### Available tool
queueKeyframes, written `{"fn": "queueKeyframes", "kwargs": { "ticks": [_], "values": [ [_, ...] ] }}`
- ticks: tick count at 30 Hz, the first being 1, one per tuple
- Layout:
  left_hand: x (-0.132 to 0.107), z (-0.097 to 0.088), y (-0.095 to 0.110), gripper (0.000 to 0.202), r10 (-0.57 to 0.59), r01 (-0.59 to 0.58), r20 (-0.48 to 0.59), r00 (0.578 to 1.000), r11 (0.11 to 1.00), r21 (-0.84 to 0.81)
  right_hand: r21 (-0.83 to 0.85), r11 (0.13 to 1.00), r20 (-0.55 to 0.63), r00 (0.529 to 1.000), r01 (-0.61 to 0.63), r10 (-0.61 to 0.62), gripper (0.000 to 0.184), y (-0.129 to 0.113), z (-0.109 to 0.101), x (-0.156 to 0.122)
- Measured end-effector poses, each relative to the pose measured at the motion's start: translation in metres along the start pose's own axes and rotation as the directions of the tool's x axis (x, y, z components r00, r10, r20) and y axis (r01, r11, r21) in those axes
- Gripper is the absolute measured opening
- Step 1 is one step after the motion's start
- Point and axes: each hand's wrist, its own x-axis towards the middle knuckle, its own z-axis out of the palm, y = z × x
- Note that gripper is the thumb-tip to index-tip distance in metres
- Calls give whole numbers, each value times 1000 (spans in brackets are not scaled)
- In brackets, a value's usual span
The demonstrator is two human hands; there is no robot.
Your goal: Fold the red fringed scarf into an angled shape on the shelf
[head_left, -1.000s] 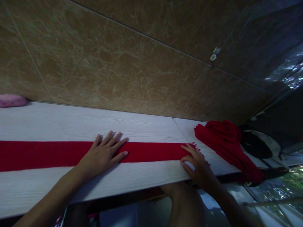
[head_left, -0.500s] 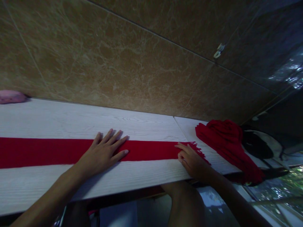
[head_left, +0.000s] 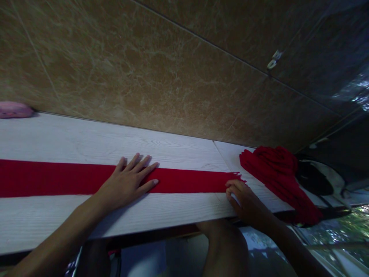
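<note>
A long red scarf (head_left: 184,181) lies flat in a narrow strip along the white wood-grain table (head_left: 178,207), with fringe at its right end. Pressed flat on its middle, my left hand (head_left: 127,186) is open, fingers spread past the far edge of the cloth. My right hand (head_left: 243,200) is at the fringed end, its fingers curled and pinched on the near corner of the scarf. That hand covers part of the fringe. The scarf's other end runs out of view on the left.
A bunched red fringed cloth (head_left: 276,173) lies at the table's right end, partly hanging over the near edge. Beside it is a black and white object (head_left: 319,179). A pink plush-looking item (head_left: 15,110) sits at the far left, against the brown tiled wall (head_left: 161,77).
My right hand has moved slightly right along the scarf to its fringe, and its fingers have curled in. My left hand stays spread on the cloth. The view has shifted a little.
</note>
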Motion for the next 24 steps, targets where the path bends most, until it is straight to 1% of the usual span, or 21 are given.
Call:
{"fn": "queueKeyframes", "kwargs": {
  "ticks": [3,5,7,10,12,15,17,19,24],
  "values": [
    [1,0,0,64,1,-1,3,1000,1000,-8,-40,998,38,998,-41,43,15,-8,-6,3],
    [1,0,0,65,1,-1,5,1000,1000,-18,-77,996,71,996,-42,47,15,-18,-8,7],
    [1,0,-1,65,0,0,1,1000,1000,-19,-146,988,103,993,-43,58,14,-28,-9,10],
    [1,1,-1,65,5,-5,-3,1000,1000,-4,-275,959,168,979,-63,112,14,-40,-6,14],
    [1,2,-2,66,8,-8,-8,1000,1000,2,-334,940,242,957,-73,160,16,-45,-4,18],
    [1,5,-3,66,13,-13,-25,1000,1000,-7,-390,919,380,898,-63,223,20,-52,-5,25],
    [1,6,-3,66,15,-16,-32,999,1000,-9,-412,910,448,858,-51,251,20,-57,-8,31],
    [1,6,-3,66,17,-17,-32,999,1000,1,-430,901,474,836,-56,278,19,-62,-11,37],
    [1,2,-2,67,14,-14,-6,1000,1000,1,-451,888,464,825,-92,321,17,-67,-14,41]
  ]
}}
